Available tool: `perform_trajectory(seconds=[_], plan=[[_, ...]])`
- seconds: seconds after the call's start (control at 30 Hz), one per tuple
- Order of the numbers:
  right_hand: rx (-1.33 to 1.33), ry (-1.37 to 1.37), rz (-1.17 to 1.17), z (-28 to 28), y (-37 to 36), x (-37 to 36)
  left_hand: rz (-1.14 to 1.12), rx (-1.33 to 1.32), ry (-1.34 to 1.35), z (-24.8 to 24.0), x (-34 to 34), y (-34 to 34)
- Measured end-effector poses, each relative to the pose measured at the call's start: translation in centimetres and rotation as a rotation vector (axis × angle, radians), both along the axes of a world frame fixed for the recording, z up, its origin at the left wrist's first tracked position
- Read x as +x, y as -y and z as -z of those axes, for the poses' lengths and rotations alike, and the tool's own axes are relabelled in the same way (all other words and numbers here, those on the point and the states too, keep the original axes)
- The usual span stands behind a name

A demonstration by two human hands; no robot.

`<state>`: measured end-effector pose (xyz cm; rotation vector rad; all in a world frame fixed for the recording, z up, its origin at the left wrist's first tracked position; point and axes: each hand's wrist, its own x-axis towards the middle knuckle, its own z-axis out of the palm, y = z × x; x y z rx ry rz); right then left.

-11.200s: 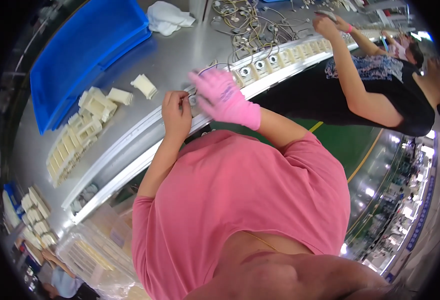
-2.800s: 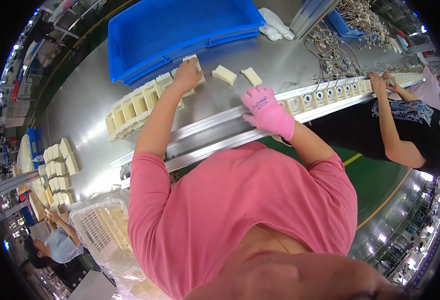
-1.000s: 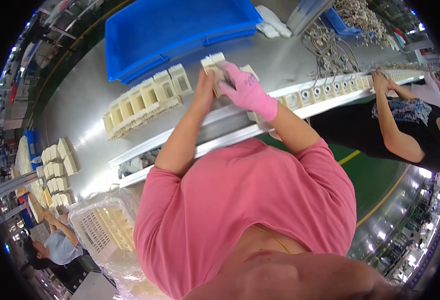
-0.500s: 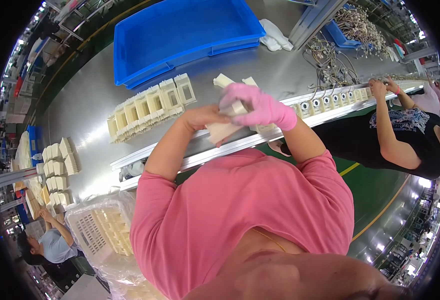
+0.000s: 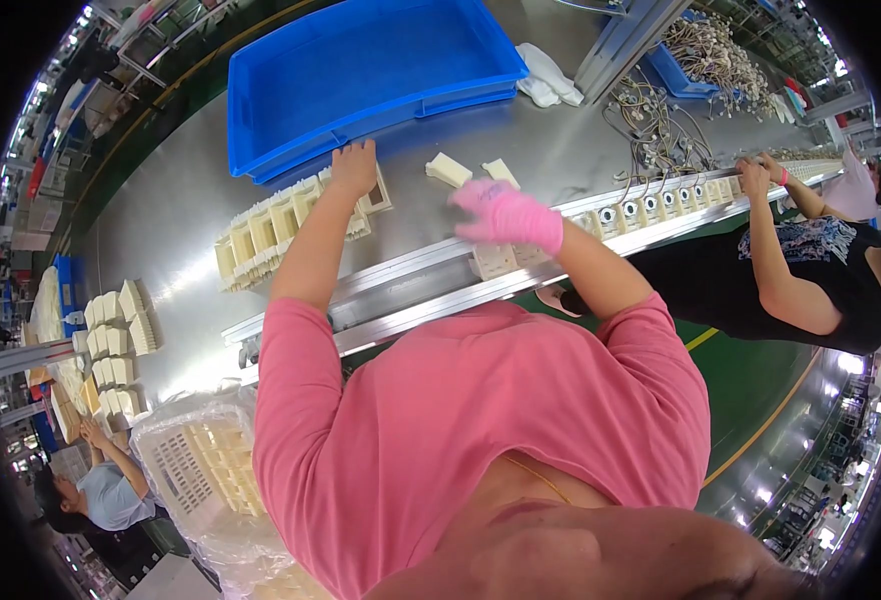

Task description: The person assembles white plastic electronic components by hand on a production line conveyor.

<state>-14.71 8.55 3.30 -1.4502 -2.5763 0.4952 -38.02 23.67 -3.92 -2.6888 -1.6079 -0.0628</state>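
Observation:
My bare left hand (image 5: 355, 170) is at the right end of a row of cream plastic frames (image 5: 285, 222), its fingers curled over the far edge of an end frame (image 5: 374, 192). The thumb's grip is partly hidden. My right hand (image 5: 505, 216), in a pink glove, hovers over the table side of the metal track with fingers apart and nothing in them. Just beyond it lie two loose cream plastic pieces, a larger one (image 5: 448, 170) and a smaller one (image 5: 500, 171). Below the glove, a cream housing (image 5: 493, 262) sits in the track.
A large blue tray (image 5: 380, 115) stands beyond the row of frames. A white cloth (image 5: 548, 76) lies beside it. Cables (image 5: 660, 125) spread at the right, near housings lined along the track (image 5: 400, 273). A co-worker (image 5: 790, 260) handles parts at right. A plastic-lined crate (image 5: 185, 465) stands lower left.
My hands have come apart. The left has gone up and left to the frames; the right has let go of the cream part, and a housing now sits in the track below it.

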Motion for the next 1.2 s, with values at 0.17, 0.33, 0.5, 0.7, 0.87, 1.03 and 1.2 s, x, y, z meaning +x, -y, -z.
perform_trajectory(seconds=[0.17,0.33,0.5,0.7,0.87,1.03,1.2], plan=[[-0.199,0.214,0.316,3.4,-8.1,3.8,0.001,-0.064,-0.164,1.3,0.4,-1.0],[-0.331,0.295,0.451,7.8,-8.4,5.3,0.058,-0.217,0.216,-2.6,0.3,-0.5],[-0.18,0.191,0.49,10.2,-8.2,5.8,0.045,-0.312,1.104,-7.2,1.0,1.7],[0.065,0.216,0.265,9.4,-9.7,7.0,-0.282,-0.745,1.642,-8.4,3.1,6.4],[-0.319,-0.42,0.317,-1.6,-7.1,2.1,-0.479,-0.744,1.655,-2.9,4.3,8.5],[-0.48,-0.808,0.37,-3.3,-2.5,-1.5,-0.382,-0.912,1.707,-5.9,6.8,12.2],[0.381,-0.624,0.329,-0.2,-1.4,-3.8,-0.215,-0.788,1.685,-4.1,7.0,12.2]])
